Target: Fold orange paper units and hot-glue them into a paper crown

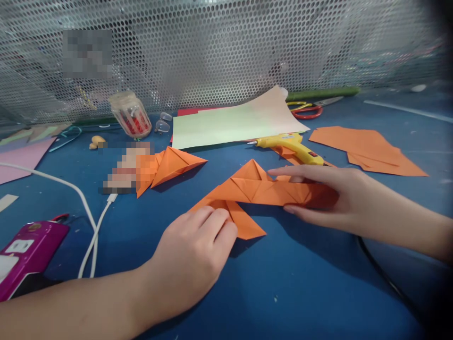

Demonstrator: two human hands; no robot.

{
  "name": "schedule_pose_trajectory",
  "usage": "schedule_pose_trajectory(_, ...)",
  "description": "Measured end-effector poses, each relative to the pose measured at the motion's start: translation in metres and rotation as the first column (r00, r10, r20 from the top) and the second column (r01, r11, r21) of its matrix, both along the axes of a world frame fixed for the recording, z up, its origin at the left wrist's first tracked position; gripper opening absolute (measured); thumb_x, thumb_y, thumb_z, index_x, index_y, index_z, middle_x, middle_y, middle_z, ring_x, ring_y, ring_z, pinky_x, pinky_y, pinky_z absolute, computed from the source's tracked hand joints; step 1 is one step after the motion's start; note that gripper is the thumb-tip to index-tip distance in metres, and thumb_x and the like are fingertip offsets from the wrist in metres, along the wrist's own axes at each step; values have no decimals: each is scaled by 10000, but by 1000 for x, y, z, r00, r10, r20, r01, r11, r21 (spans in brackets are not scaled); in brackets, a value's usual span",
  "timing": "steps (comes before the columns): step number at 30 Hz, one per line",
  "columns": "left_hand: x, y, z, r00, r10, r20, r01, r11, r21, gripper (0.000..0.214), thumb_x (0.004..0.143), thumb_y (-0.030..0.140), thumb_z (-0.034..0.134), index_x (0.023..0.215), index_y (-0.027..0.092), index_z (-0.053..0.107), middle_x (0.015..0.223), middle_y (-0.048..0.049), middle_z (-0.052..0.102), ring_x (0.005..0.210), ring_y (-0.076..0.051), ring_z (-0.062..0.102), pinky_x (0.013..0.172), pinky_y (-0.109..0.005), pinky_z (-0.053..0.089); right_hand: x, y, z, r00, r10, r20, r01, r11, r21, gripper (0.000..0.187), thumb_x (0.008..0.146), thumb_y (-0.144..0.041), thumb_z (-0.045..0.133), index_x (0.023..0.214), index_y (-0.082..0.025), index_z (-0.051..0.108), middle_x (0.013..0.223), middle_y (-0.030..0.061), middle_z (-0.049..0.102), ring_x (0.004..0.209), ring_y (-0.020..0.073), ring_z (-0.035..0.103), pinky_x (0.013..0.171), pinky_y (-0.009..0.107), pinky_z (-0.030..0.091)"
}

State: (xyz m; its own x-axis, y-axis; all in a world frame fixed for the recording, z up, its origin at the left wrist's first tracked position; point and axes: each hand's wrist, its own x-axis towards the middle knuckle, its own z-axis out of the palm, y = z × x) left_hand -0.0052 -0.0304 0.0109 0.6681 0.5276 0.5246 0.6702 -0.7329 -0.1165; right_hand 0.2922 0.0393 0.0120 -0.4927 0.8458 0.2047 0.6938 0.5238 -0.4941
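Note:
A folded orange paper piece [253, 191] with creased triangles lies between my hands, just above the blue table. My left hand [198, 243] is closed on its near left part, the fingertips hidden behind the knuckles. At the right end, my right hand [329, 193] grips the paper between thumb and fingers. A pointed flap [246, 224] sticks out beside my left fingers. Farther left rests another folded orange paper piece [175, 165]. A yellow glue gun [292, 144] lies just beyond my right hand, its nozzle pointing left.
Orange paper sheets [371, 148] lie at the right. Behind are pale green paper [226, 125], scissors [307, 109] and a jar [130, 115] against a perforated metal panel [219, 47]. A white cable [83, 203] and purple device [38, 245] are at left; a black cord [382, 274] runs at right.

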Motion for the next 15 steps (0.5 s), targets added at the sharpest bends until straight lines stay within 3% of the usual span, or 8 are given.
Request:
schedule_pose_trajectory(3, 0, -1, 1, 999, 31, 11, -31, 999, 36, 265, 1042, 71, 435, 1041, 106, 698, 868, -72, 774, 732, -197, 744, 599, -288, 583, 3, 0, 1, 998, 56, 23, -54, 995, -85, 557, 878, -592, 683, 1377, -344, 706, 1324, 62, 758, 1155, 354, 749, 951, 486, 650)
schedule_pose_trajectory(6, 1, -2, 2, 999, 40, 4, -40, 997, 60, 256, 1051, 72, 434, 1099, 127, 680, 893, -60, 782, 692, -181, 735, 548, -284, 545, 8, -2, 4, 991, 93, 100, -77, 985, -151, 485, 890, -566, 672, 1328, -371, 739, 1299, 53, 771, 1121, 323, 757, 967, 442, 634)
schedule_pose_trajectory(12, 2, -4, 4, 1000, -17, 2, 17, 1000, 12, 362, 1077, 88, 414, 852, 156, 689, 929, -95, 786, 753, -207, 746, 612, -305, 602, 17, -2, 4, 984, 117, 138, -91, 980, -176, 445, 855, -580, 682, 1252, -395, 761, 1270, 47, 776, 1132, 316, 746, 964, 411, 625)
schedule_pose_trajectory(15, 4, -6, 3, 999, -47, -4, 47, 998, -43, 394, 1117, 165, 405, 876, 133, 715, 916, -93, 793, 800, -230, 770, 623, -328, 639, 19, -1, 4, 974, 136, 181, -94, 971, -221, 456, 856, -565, 689, 1267, -377, 750, 1288, 64, 767, 1142, 329, 743, 960, 422, 626)
